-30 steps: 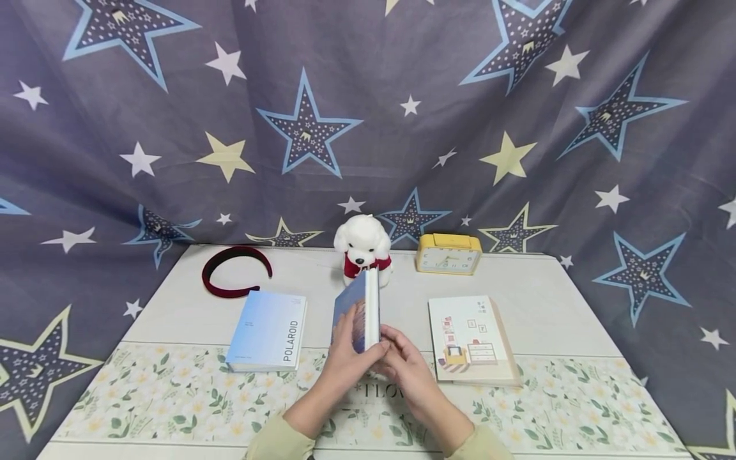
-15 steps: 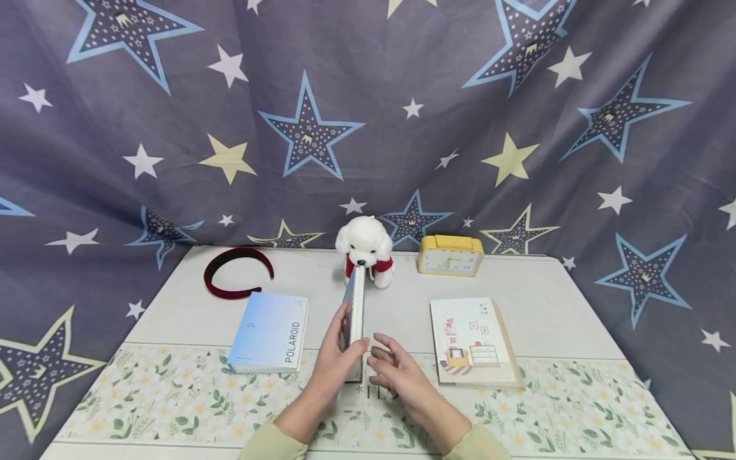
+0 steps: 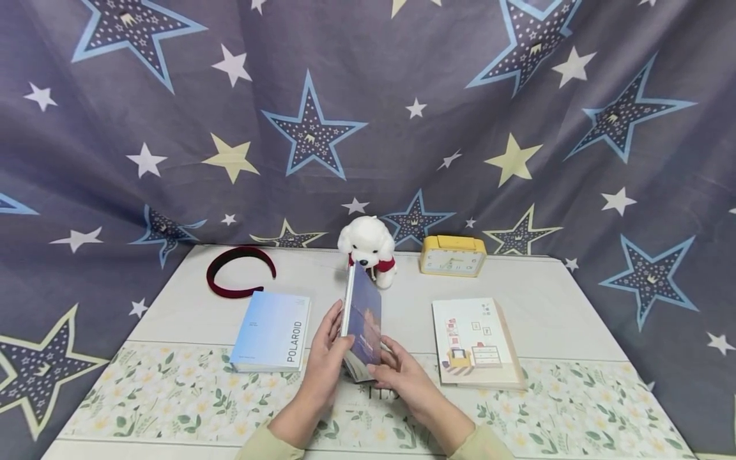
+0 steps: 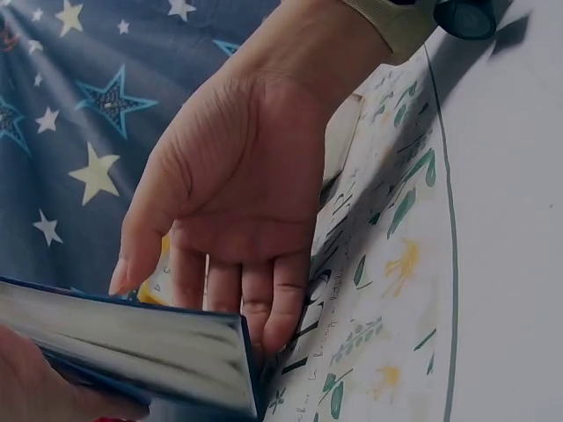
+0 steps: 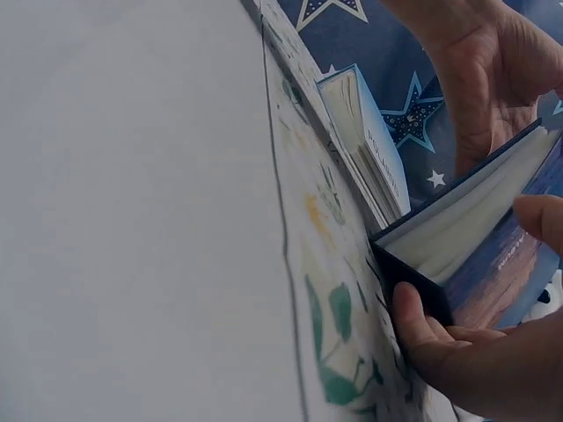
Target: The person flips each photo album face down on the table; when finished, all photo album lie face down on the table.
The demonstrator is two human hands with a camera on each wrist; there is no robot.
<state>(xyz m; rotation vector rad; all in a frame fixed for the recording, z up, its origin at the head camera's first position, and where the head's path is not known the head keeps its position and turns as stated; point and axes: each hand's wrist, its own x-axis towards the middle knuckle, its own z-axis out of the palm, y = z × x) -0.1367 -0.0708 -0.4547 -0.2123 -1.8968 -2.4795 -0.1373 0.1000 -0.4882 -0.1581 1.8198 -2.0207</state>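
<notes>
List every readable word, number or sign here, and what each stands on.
"POLAROID": blue album.
Also on it: smaller lines, too small to read.
Purple-blue book: cover text, blurred.
Illustrated white book: corner characters, too small.
Yellow clock: dial marks, too small.
Floral band: large lettering, partly covered, no whole word.

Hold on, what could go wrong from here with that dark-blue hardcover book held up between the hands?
The dark-blue hardcover book might bump or topple the white plush dog in a red shirt if it tips away: in the head view its top overlaps the dog's front. If the left hand slackens, the covers may splay, as bare page edges show between them.
</notes>
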